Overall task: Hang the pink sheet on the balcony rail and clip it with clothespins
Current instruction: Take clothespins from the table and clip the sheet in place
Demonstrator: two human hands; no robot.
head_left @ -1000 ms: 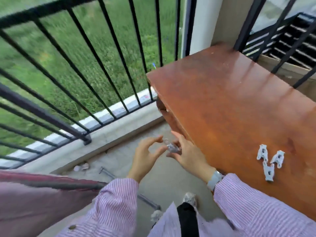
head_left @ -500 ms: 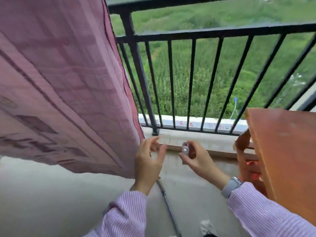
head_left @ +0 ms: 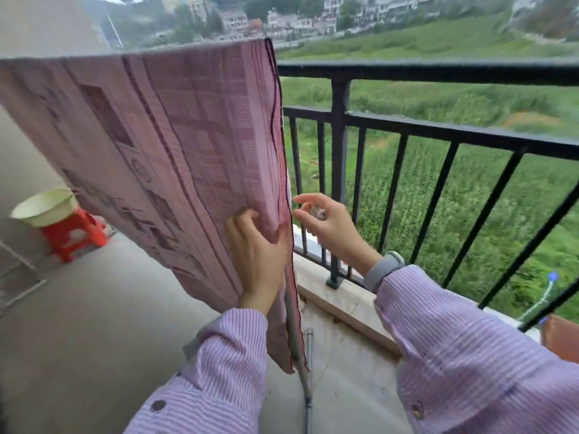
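Observation:
The pink patterned sheet [head_left: 175, 145] hangs draped over the black balcony rail [head_left: 438, 72], covering its left stretch. My left hand [head_left: 258, 245] presses on the sheet near its right hem, thumb wrapped around the edge. Just right of the hem, my right hand [head_left: 326, 222] holds a small pale clothespin [head_left: 320, 213] tucked between curled fingers and palm, forefinger and thumb extended toward the sheet's edge. The clothespin is mostly hidden by the fingers.
A pale basin [head_left: 45, 206] rests on a red plastic stool [head_left: 75, 233] at the far left. A metal pole [head_left: 308, 371] lies on the concrete floor below the sheet. The corner of the brown wooden table [head_left: 560, 339] shows at the right edge.
The view has swung left and up from the table to the hung sheet. My left hand has moved onto the sheet's right edge; my right hand has risen with the clothespin beside the hem.

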